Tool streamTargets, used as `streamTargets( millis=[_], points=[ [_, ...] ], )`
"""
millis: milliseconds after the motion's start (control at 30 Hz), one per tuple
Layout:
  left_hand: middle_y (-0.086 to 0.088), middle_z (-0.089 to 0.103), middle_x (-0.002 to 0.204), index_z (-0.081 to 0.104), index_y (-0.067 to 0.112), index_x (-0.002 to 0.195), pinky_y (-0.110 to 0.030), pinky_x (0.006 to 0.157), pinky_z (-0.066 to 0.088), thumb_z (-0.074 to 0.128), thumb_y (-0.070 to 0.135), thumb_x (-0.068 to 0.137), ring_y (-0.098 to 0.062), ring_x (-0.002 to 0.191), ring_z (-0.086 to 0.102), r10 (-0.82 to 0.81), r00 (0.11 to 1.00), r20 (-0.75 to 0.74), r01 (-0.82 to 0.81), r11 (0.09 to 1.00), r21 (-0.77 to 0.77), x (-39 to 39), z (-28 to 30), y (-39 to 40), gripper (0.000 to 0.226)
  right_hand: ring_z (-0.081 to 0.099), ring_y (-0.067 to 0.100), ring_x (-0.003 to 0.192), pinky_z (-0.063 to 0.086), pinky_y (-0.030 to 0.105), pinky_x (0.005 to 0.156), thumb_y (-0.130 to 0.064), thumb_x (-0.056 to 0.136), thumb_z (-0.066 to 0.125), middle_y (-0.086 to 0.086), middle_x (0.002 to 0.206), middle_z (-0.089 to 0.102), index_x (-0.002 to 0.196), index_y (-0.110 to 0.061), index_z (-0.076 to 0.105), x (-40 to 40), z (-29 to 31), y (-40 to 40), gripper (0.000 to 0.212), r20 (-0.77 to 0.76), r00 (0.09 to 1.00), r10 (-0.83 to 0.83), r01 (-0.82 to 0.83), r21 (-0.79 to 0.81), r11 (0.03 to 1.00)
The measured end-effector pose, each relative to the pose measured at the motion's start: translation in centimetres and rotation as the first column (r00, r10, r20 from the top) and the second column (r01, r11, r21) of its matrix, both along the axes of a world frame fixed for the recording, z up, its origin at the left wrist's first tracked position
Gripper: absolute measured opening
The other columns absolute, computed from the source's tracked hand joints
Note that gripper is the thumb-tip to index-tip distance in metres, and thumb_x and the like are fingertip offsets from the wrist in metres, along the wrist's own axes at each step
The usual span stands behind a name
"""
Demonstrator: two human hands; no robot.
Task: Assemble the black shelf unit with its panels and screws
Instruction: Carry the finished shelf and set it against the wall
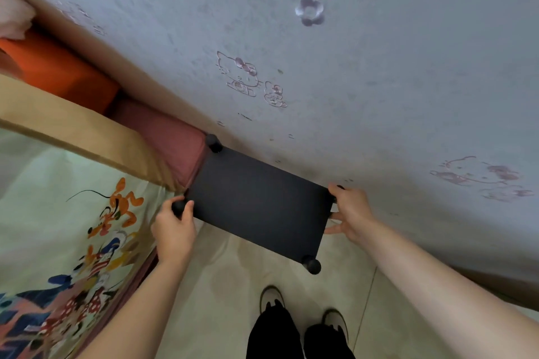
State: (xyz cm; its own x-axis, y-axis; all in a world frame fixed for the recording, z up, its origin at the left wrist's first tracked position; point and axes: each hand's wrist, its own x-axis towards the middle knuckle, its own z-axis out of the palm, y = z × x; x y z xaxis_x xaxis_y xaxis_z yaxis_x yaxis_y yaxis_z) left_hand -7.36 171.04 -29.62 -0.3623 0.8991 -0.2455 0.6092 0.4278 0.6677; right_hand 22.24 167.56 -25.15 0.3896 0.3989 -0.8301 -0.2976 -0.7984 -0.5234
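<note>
Two hands hold the black shelf unit (258, 202) by its short ends, seen from above as a flat dark top panel. The left hand (174, 227) is closed around the round post cap at the near-left corner, fingers curled over it. The right hand (348, 213) clasps the far-right corner, thumb on top and fingers spread along the end edge. Two more round caps are free: one at the far-left corner (213, 142), one at the near-right corner (312, 264).

The unit stands or hangs in the gap between the bed with its cartoon-print sheet (73, 227) and the pale wall with cat stickers (350, 67), its long back edge close against the wall. Whether its feet touch the tiled floor (221, 285) cannot be told. Gripping opposite corners probably keeps the unit level and lets the person steer it square into the corner. Assembly appears finished; this looks like positioning.
</note>
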Motion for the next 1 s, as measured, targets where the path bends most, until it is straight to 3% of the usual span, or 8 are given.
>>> streamTargets(
  millis=[133, 233, 333, 533, 700, 833, 1000],
  points=[
    [-0.004, 0.059, 0.096, 0.066, 0.002, 0.118, -0.041, 0.087, 0.047, 0.063, 0.018, 0.098, -0.031, 0.099, 0.060, -0.002, 1.000, 0.012, 0.001, 1.000, 0.008, -0.3, -0.1, 1.5, 0.025, 0.063, 0.033, 0.090, 0.055, 0.062, 0.081, -0.023, 0.101, 0.050, 0.004, 0.093, 0.061, 0.097, -0.009, 0.058, -0.6, -0.3, 1.4, 0.016, 0.009, 1.000, -0.024, 0.024, 0.003, 1.000],
    [-0.007, 0.061, 0.098, 0.066, 0.001, 0.118, -0.046, 0.090, 0.051, 0.062, 0.018, 0.098, -0.033, 0.100, 0.062, -0.005, 1.000, 0.028, 0.006, 1.000, -0.022, -0.8, -0.2, 2.5, 0.025, 0.063, 0.034, 0.094, 0.057, 0.054, 0.072, -0.024, 0.101, 0.050, 0.005, 0.095, 0.059, 0.100, -0.007, 0.058, -1.1, -0.5, 2.3, 0.019, 0.028, 0.999, -0.029, 0.030, -0.005, 1.000],
    [-0.007, 0.061, 0.100, 0.064, 0.001, 0.120, -0.041, 0.086, 0.049, 0.061, 0.018, 0.099, -0.032, 0.101, 0.061, -0.025, 0.998, 0.058, 0.029, 0.998, -0.058, -1.4, -0.3, 3.3, 0.027, 0.062, 0.038, 0.103, 0.056, 0.057, 0.076, -0.025, 0.100, 0.050, 0.007, 0.098, 0.057, 0.107, -0.005, 0.058, -1.4, -0.6, 3.3, 0.023, 0.040, 0.998, -0.048, 0.049, -0.019, 0.999],
    [-0.015, 0.062, 0.123, 0.060, 0.005, 0.126, -0.036, 0.089, 0.042, 0.061, 0.020, 0.099, -0.033, 0.116, 0.056, -0.087, 0.994, 0.072, 0.099, 0.976, -0.192, -2.0, 0.3, 4.3, 0.030, 0.065, 0.033, 0.097, 0.057, 0.050, 0.072, -0.029, 0.097, 0.056, 0.004, 0.094, 0.060, 0.096, -0.009, 0.057, -1.2, -0.3, 3.1, 0.020, 0.019, 0.998, -0.065, 0.065, 0.013, 0.998],
    [-0.018, 0.059, 0.129, 0.056, 0.005, 0.130, -0.035, 0.086, 0.041, 0.062, 0.013, 0.097, -0.030, 0.110, 0.055, -0.145, 0.989, 0.039, 0.151, 0.953, -0.262, -1.9, 0.8, 4.9, 0.035, 0.064, 0.031, 0.106, 0.055, 0.055, 0.084, -0.037, 0.098, 0.059, 0.007, 0.118, 0.059, 0.095, -0.018, 0.053, -0.8, -0.5, 1.4, 0.020, -0.036, 0.994, -0.102, 0.103, 0.032, 0.994],
    [-0.015, 0.057, 0.139, 0.050, 0.005, 0.140, -0.042, 0.101, 0.045, 0.061, 0.016, 0.098, -0.034, 0.124, 0.055, -0.223, 0.975, 0.022, 0.219, 0.929, -0.298, -1.5, 1.2, 5.9, 0.044, 0.055, 0.037, 0.121, 0.052, 0.056, 0.087, -0.045, 0.099, 0.054, 0.010, 0.138, 0.052, 0.138, -0.010, 0.045, -1.3, -0.7, -0.1, 0.054, -0.087, 0.996, -0.030, 0.023, -0.079, 0.997],
    [-0.012, 0.050, 0.148, 0.038, 0.013, 0.152, -0.046, 0.108, 0.043, 0.062, 0.023, 0.098, -0.034, 0.131, 0.051, -0.350, 0.937, 0.010, 0.326, 0.863, -0.386, -0.8, 1.4, 8.6, 0.059, 0.059, 0.037, 0.113, 0.049, 0.067, 0.090, -0.028, 0.102, 0.054, 0.006, 0.136, 0.052, 0.147, -0.015, 0.037, -2.1, -1.3, -0.9, 0.051, -0.201, 0.980, 0.003, -0.022, -0.091, 0.996]
  ],
)
